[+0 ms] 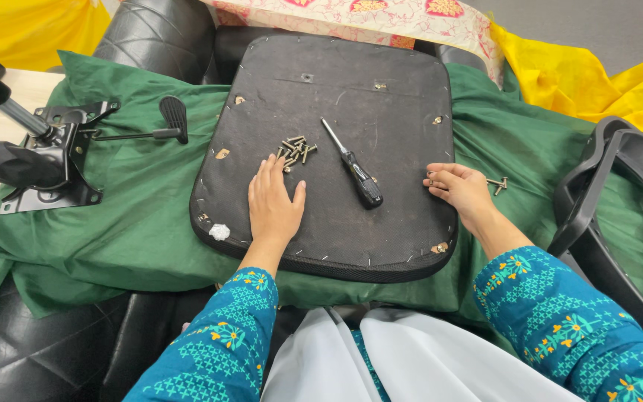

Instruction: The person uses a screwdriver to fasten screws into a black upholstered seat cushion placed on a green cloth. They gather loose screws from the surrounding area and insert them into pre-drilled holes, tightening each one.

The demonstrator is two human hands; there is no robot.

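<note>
A black chair seat base (381, 97) lies upside down on a green cloth. My left hand (273, 205) rests flat on it, fingers apart, fingertips just below a pile of several brass screws (294, 149). A black-handled screwdriver (353, 165) lies on the base between my hands. My right hand (461, 190) sits at the base's right edge with its fingers curled; a small screw seems pinched at the fingertips. Two more screws (497, 183) lie on the cloth just right of that hand.
A black metal chair tilt mechanism (42, 160) with a lever (165, 123) lies at the left on the green cloth (135, 216). A black plastic chair part (612, 179) stands at the right. Yellow fabric (597, 74) and patterned fabric (381, 16) lie behind.
</note>
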